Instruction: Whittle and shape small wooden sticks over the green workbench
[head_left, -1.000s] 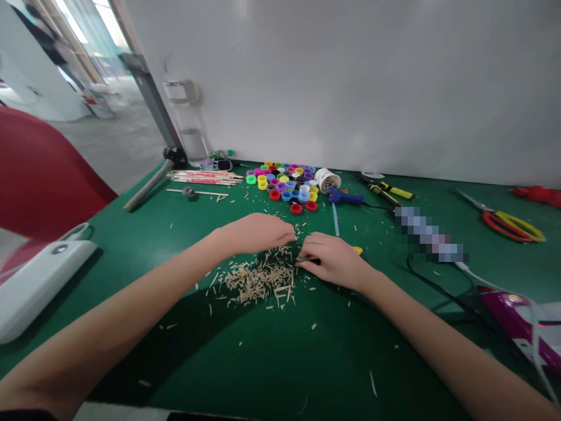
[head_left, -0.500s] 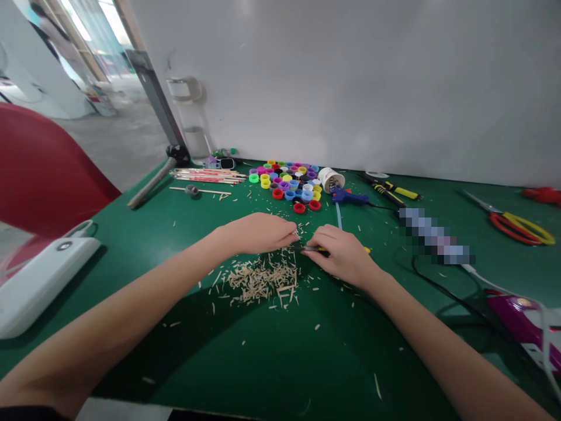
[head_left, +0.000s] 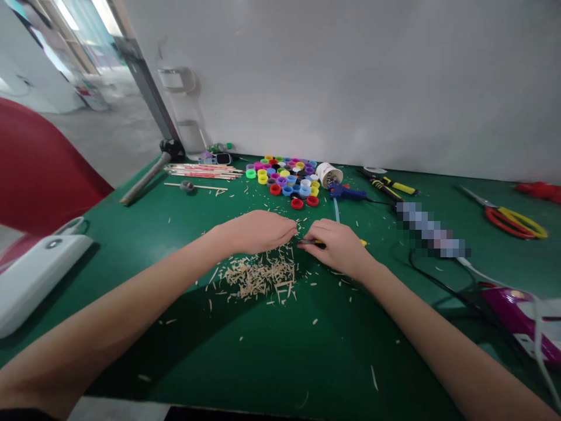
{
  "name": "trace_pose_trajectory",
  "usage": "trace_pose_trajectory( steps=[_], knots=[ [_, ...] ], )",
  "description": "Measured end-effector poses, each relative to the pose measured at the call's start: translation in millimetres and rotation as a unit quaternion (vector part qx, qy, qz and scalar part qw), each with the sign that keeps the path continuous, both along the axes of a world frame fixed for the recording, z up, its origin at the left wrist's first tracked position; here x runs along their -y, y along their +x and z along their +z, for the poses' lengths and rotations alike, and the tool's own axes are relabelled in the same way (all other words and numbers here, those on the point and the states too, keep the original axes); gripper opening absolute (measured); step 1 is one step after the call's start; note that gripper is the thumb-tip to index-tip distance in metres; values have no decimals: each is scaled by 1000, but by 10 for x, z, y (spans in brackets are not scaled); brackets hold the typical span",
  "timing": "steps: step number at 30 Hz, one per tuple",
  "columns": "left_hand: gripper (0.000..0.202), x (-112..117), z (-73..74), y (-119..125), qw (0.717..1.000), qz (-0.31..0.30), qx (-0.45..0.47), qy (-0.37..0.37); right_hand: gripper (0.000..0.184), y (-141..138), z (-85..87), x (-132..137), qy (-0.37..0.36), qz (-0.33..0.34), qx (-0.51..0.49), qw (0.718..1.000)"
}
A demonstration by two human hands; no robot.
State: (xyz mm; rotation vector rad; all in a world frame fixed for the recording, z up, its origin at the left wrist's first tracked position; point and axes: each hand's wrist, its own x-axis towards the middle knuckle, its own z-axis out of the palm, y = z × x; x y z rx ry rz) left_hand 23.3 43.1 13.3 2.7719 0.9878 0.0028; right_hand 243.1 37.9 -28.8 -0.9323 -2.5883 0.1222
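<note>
My right hand [head_left: 338, 244] is closed around a utility knife [head_left: 318, 243] with a yellow and black handle. Its grey front end points left toward the other hand, and a yellow tip shows behind the palm. My left hand [head_left: 268, 230] is just left of it, its fingers pinched together. What they hold is too small and too hidden to make out. Below both hands lies a loose pile of pale wood shavings and short stick pieces [head_left: 258, 278] on the green table [head_left: 263, 362].
Behind my hands lie many coloured bottle caps [head_left: 287, 180], a tipped white cup [head_left: 324, 173] and a blue glue gun [head_left: 348, 193]. Wrapped sticks [head_left: 204, 171] and a hammer [head_left: 144, 179] are back left. Scissors [head_left: 512, 222] lie right; a white device [head_left: 41, 283] sits left.
The whole view has shifted slightly, so the things on the table appear a little further left and up. Both hands keep nearly the same pose, close together above the shavings.
</note>
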Motion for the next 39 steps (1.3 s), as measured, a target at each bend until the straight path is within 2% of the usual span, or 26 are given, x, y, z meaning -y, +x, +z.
trace_pose_trajectory(
  steps=[14,27,39],
  knots=[
    [35,-3,6,39,1000,-6,-19,24,24,-36,66,-154,-80,21,-5,997],
    [30,-9,-20,43,997,-9,-44,57,21,-80,126,-235,-133,26,4,991],
    [34,0,21,37,999,8,-35,34,25,-99,163,-302,-198,14,0,980]
  ],
)
